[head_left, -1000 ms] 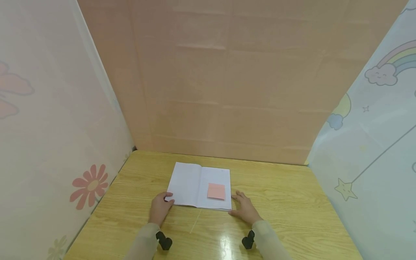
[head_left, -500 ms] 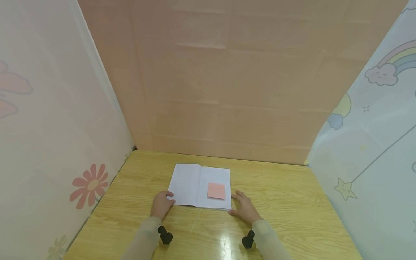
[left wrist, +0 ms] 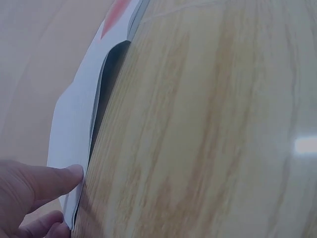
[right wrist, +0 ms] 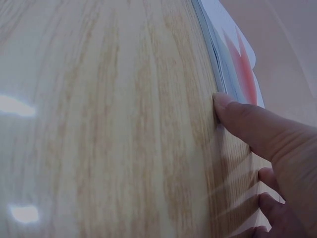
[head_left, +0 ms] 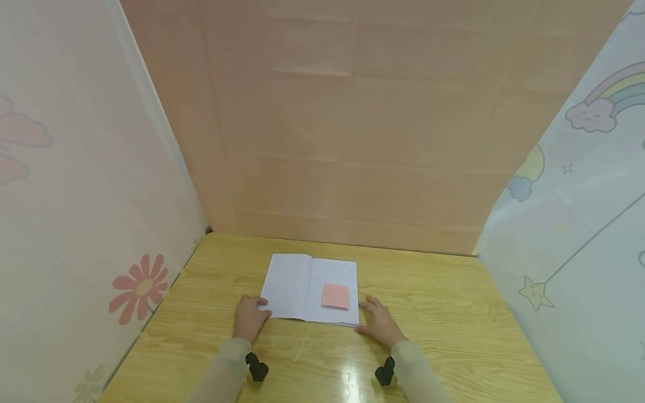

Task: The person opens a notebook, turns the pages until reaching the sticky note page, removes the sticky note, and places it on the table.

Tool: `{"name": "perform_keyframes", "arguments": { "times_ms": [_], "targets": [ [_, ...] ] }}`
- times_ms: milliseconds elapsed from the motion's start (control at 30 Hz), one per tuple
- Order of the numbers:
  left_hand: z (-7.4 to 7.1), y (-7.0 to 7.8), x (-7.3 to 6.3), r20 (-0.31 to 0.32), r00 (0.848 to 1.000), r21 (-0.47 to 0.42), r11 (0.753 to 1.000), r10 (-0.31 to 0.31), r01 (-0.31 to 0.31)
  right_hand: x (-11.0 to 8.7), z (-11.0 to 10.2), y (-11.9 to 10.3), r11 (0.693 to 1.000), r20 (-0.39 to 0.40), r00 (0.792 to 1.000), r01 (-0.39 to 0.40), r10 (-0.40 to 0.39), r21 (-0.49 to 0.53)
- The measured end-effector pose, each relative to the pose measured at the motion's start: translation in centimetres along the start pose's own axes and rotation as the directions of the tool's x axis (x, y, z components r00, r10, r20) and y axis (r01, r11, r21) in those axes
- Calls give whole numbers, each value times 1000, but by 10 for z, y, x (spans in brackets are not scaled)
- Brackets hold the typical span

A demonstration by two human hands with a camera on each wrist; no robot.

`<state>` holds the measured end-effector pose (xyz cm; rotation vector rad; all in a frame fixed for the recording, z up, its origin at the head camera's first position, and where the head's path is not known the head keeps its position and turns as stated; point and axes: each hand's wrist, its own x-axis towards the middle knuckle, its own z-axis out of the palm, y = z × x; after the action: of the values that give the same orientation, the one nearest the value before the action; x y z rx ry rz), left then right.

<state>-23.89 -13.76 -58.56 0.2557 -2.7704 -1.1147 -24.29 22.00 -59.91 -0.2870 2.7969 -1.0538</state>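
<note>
An open notebook (head_left: 286,280) with lined white pages lies on the wooden table in the head view. On its right page sits a pink sticky note pad (head_left: 335,296). My left hand (head_left: 249,318) holds the near left corner, thumb at the near edge and fingers at the left side. In the left wrist view the thumb (left wrist: 67,179) presses the page edge, which arches up toward the spine. At the near right corner my right hand (head_left: 380,326) rests with fingers spread along the edge. Its thumb tip (right wrist: 224,101) touches the notebook's edge in the right wrist view.
A thin pale ribbon (head_left: 303,342) trails from the spine onto the wooden table (head_left: 433,302). A plain tan sheet (head_left: 342,140) hangs behind the table. Printed panels stand on both sides, flowers (head_left: 143,287) left, a star (head_left: 536,294) right.
The left page has settled slightly lower, and its ruled lines now show. My left hand has shifted a little at the corner. The right hand and the sticky note pad stay put.
</note>
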Motion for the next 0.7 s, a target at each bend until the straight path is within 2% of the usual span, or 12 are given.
{"name": "perform_keyframes", "arguments": {
  "times_ms": [167,433,567,700],
  "targets": [
    [-2,-1,-2,-22,1000,0,1000,15,-15,1,-1,-1,1000,8,1000,-4,4,9],
    [-5,-4,-1,27,1000,-50,999,4,-3,1,-1,1,1000,-2,1000,-1,1,16],
    [-6,-5,1,55,998,-60,998,-19,23,2,0,2,1000,-4,1000,1,-1,17],
    [-7,-5,1,60,998,-58,998,-26,29,2,0,2,1000,-4,1000,3,-3,15]
  ]
}}
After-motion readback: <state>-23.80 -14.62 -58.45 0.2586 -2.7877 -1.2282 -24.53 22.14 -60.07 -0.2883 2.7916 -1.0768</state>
